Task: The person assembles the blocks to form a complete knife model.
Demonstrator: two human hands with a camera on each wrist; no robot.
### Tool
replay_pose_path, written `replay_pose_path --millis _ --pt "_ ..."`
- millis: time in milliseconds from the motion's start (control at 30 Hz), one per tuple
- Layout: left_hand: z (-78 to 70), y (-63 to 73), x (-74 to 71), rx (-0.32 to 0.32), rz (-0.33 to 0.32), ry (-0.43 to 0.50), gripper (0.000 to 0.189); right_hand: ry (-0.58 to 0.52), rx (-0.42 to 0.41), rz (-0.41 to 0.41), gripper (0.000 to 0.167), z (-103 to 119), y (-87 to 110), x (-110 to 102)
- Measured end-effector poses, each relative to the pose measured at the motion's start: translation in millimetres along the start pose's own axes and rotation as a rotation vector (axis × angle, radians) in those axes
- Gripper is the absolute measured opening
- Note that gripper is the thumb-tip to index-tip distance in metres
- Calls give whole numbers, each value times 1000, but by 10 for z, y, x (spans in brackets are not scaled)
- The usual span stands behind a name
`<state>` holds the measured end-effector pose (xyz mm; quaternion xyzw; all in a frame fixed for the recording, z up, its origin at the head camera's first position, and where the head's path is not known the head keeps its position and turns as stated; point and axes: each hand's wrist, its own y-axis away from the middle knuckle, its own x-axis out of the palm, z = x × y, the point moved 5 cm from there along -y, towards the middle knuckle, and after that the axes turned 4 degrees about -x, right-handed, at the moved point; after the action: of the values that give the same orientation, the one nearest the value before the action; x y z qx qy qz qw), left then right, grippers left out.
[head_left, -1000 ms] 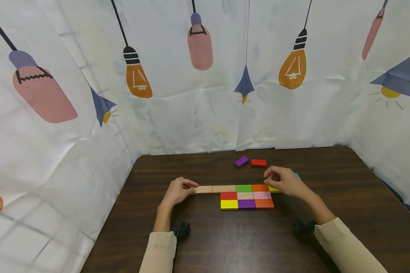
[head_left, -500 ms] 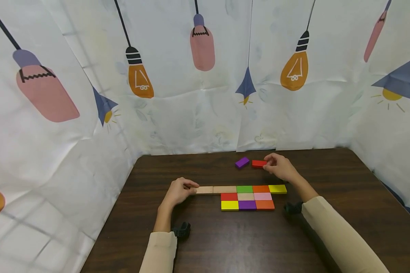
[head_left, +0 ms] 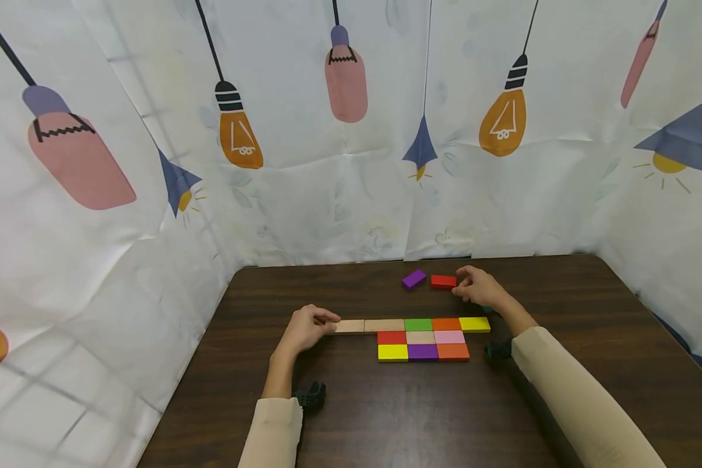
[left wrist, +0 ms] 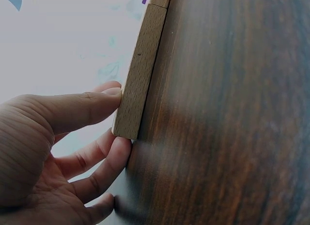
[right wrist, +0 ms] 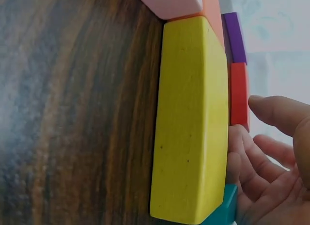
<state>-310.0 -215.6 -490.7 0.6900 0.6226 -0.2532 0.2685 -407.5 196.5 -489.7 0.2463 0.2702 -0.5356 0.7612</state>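
My left hand (head_left: 303,329) grips the left end of a plain wooden block (head_left: 350,326). In the left wrist view the thumb lies along that block's edge and a fingertip touches its end face. Another plain block (head_left: 384,325) continues the row, followed by green (head_left: 418,324), orange (head_left: 446,324) and yellow (head_left: 474,325) blocks. At the back, my right hand (head_left: 481,288) is at the right end of a red block (head_left: 443,281), thumb and fingers spread apart. In the right wrist view the thumb tip is close to the red block; firm contact cannot be told.
A purple block (head_left: 414,279) lies left of the red one. Partly hidden under the right hand is a teal block (right wrist: 224,210). Two shorter rows, including pink (head_left: 449,337) and purple (head_left: 423,352) blocks, adjoin the long row's near side. Behind the table (head_left: 351,403) hangs a printed curtain.
My right hand has left the yellow block's area and moved back to the red block, then shifted slightly right. The left hand has stayed at the row's left end.
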Motion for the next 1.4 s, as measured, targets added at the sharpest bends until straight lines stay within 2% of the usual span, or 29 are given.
replay_pose_path --millis 100,300,433,1400 --pt "3 0 0 0 0 -1 11 -2 -1 17 60 -21 -31 14" --pt "6 0 1 -3 5 3 12 19 27 2 56 -74 -101 27" --pt "3 0 -5 -4 4 5 12 39 17 -9 54 -77 -124 44" --pt "1 3 -2 -5 0 -7 12 83 23 -20 40 -59 -173 76"
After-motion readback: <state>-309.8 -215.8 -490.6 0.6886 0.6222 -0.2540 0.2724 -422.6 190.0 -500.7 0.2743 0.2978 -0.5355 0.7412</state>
